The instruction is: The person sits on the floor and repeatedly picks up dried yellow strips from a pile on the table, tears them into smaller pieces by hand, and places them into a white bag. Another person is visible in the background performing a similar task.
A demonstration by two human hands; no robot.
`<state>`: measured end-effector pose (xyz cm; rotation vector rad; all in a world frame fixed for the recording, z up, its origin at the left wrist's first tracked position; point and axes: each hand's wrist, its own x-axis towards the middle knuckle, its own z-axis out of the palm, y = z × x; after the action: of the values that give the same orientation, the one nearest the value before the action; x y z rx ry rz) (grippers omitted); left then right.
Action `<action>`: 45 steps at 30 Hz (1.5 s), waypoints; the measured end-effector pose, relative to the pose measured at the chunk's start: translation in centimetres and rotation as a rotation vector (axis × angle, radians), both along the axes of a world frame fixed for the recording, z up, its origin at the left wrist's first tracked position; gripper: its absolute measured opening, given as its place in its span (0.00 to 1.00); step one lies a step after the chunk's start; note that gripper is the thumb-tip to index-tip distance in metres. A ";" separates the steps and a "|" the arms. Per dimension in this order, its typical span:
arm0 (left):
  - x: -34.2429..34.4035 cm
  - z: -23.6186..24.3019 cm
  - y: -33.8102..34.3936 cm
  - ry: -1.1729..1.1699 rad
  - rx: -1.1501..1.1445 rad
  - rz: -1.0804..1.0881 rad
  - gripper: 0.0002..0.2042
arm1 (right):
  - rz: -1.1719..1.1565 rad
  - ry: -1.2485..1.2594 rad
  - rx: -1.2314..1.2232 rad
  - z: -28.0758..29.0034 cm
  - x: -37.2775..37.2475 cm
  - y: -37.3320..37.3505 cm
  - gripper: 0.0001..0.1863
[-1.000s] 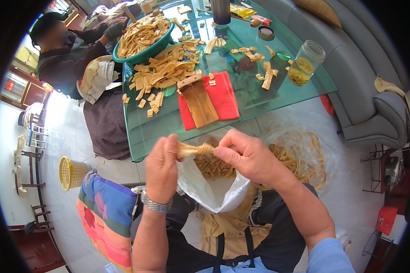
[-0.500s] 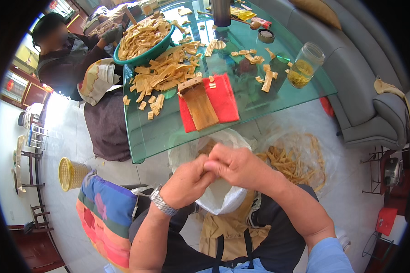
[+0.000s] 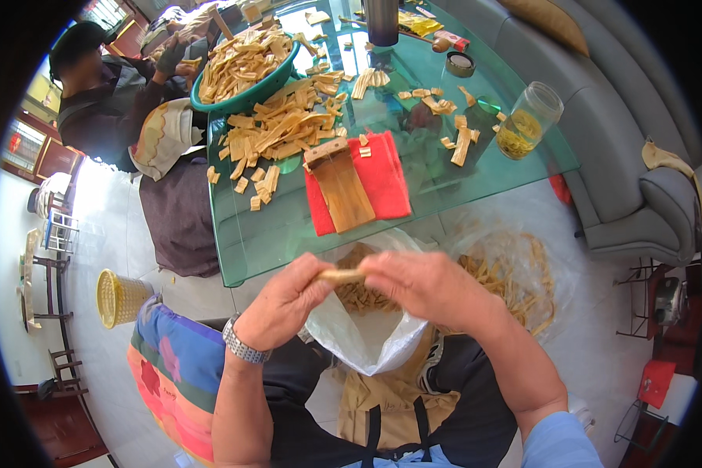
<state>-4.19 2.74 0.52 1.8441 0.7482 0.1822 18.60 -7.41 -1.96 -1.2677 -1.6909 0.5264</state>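
A pale tan, fibrous-looking strip (image 3: 342,275) stretches between my two hands above a white plastic bag (image 3: 390,355). My left hand (image 3: 282,303) grips one end of it, thumb below and fingers above. The other end is pinched in my right hand (image 3: 427,287), which is slightly blurred. Inside the open bag lie shredded tan pieces (image 3: 363,298). Just beyond my hands, a wooden board with a raised crosspiece (image 3: 345,195) rests on a folded red cloth (image 3: 390,183) at the glass table's (image 3: 277,246) near edge.
A teal basket (image 3: 238,101) heaped with tan pieces stands on the table, with a loose pile (image 3: 281,129) beside it. A glass jar (image 3: 529,121) is near the right edge. Another clear bag of strips (image 3: 515,269) lies right. At far left sits another person (image 3: 117,93).
My hands were pressed together; now they have moved apart, the left one leftward, and the strip shows between them. The other person's gloved hand has risen.
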 end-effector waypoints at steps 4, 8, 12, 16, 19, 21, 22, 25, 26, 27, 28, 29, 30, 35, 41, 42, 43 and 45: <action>3.0 -0.9 2.6 -0.200 -0.066 0.253 0.10 | -0.163 -0.276 0.097 -0.9 2.6 3.5 0.13; 5.2 -2.6 4.5 -0.275 0.026 0.457 0.07 | -0.270 -0.312 0.199 -2.3 3.1 6.6 0.10; 5.8 -5.2 4.8 -0.141 0.411 0.435 0.03 | -0.293 -0.306 0.075 -3.8 2.8 7.2 0.08; 6.4 -4.7 3.5 0.047 0.693 0.370 0.03 | -0.276 -0.288 0.004 -3.7 2.8 6.6 0.06; 5.6 -5.0 3.6 0.191 0.886 0.383 0.04 | -0.274 -0.322 -0.010 -4.0 3.0 6.0 0.05; 5.0 -4.9 3.8 0.217 0.888 0.403 0.03 | -0.288 -0.346 -0.017 -3.7 3.2 5.6 0.04; 4.6 -4.7 3.5 0.193 0.819 0.409 0.02 | -0.295 -0.359 -0.020 -3.5 3.3 5.4 0.04; 3.9 -4.1 2.9 0.092 0.658 0.407 0.07 | -0.268 -0.325 0.009 -3.0 3.4 4.3 0.04; 3.7 -3.1 2.3 0.070 0.611 0.414 0.09 | -0.233 -0.284 0.073 -2.6 3.2 3.9 0.04; 3.4 -2.6 1.8 0.048 0.563 0.419 0.11 | -0.199 -0.243 0.136 -2.2 2.9 3.4 0.03; 3.2 -2.6 1.5 0.032 0.378 0.420 0.14 | -0.165 -0.204 0.199 -1.6 2.5 3.0 0.03; 2.9 -2.6 1.2 0.015 0.196 0.420 0.17 | -0.139 -0.154 0.233 -0.9 1.7 2.6 0.04; 2.5 -2.6 0.9 -0.002 0.014 0.417 0.19 | -0.112 -0.105 0.267 0.0 0.7 2.2 0.04; 5.0 -2.3 -3.6 -0.559 -1.129 0.465 0.24 | 0.021 -0.042 0.427 2.4 -2.9 0.8 0.06; 5.4 -1.2 -2.7 -0.643 -1.051 0.324 0.22 | 0.055 0.061 0.424 2.6 -2.5 0.5 0.11; 5.4 -0.5 -2.8 -0.638 -0.964 0.311 0.22 | 0.052 0.079 0.405 2.6 -2.4 0.4 0.12; 5.5 -0.5 -2.6 -0.651 -0.959 0.329 0.21 | 0.048 0.095 0.387 2.7 -2.3 0.3 0.12; 5.5 -0.5 -2.4 -0.679 -0.947 0.361 0.20 | 0.017 0.056 0.405 3.0 -2.0 0.2 0.13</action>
<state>1.36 0.32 0.00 0.6631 0.5245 0.5464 16.61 -7.17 1.03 -0.9372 -1.6587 0.2105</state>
